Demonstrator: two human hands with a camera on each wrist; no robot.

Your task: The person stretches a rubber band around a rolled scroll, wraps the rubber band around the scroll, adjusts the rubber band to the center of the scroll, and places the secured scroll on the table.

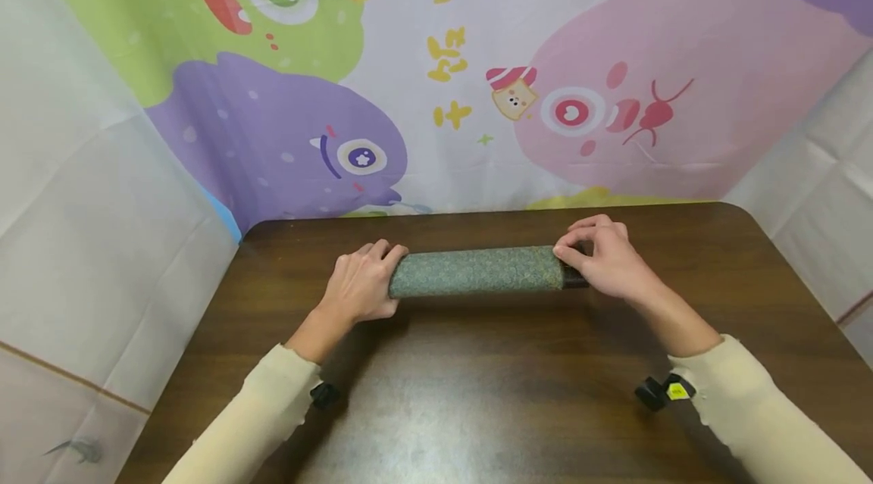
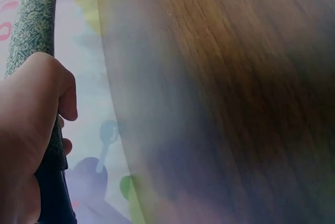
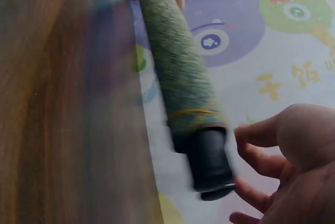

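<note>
A rolled-up scroll (image 1: 477, 272) covered in green patterned fabric is held level over the brown table. Its black end knob (image 3: 209, 156) sticks out on the right, and another dark end piece (image 2: 54, 192) shows in the left wrist view. My left hand (image 1: 361, 283) grips the scroll's left end, fingers over the top and thumb beneath. A thin yellow band (image 3: 193, 112) circles the fabric near the right end. At that end the thumb and index finger of my right hand (image 1: 607, 257) pinch together close by the band; the other fingers are loosely bent.
The dark wooden table (image 1: 423, 393) has rounded far corners. Behind it hangs a white cloth (image 1: 409, 37) printed with cartoon monsters, and pale panels (image 1: 82, 204) stand to both sides. Small black devices (image 1: 652, 393) sit at my wrists by the cuffs.
</note>
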